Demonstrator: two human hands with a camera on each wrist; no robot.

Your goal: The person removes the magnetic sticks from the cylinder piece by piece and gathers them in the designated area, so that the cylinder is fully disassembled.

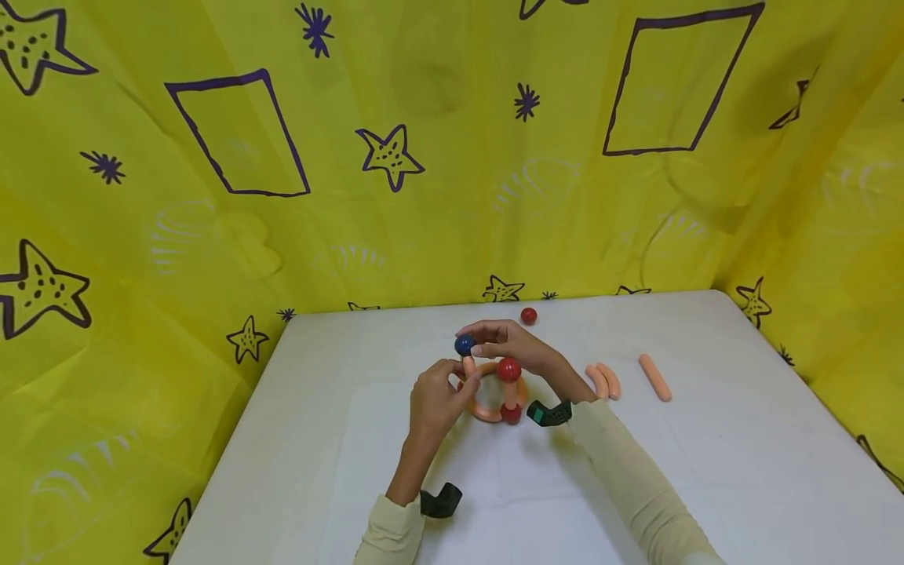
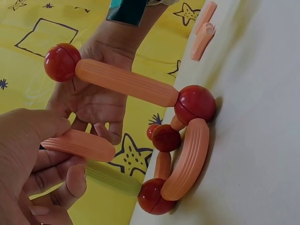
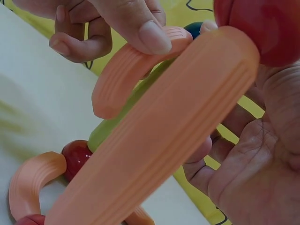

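- Assembly (image 1: pixel 486 416) of red balls and orange sticks rests on the worktop (image 1: pixel 304 439), a ring at its foot; from it rise an orange post (image 2: pixel 126 83) topped by a red ball (image 1: pixel 508 369) and a green rod (image 2: pixel 115 182).
- Left hand (image 1: pixel 434 400) has its grip pinching a curved orange piece (image 3: pixel 126 70) above the ring; we see the upper end at a blue ball (image 1: pixel 464 345), but cannot tell whether the two are joined.
- Right hand (image 1: pixel 515 343) steadies that blue ball, its grip pinching it between thumb and fingertips.
- Trouble, we judge, could start with a crooked push, levering the green rod off the lower red ball (image 2: pixel 154 197) at its base.
- Should the left pinch slacken, the curved piece could drop into the ring; a careless swing of the right hand could topple the post beside it.
- Spares lie well to the right: two curved sticks (image 1: pixel 597 382) and one straight stick (image 1: pixel 655 377); a loose red ball (image 1: pixel 529 315) sits behind.
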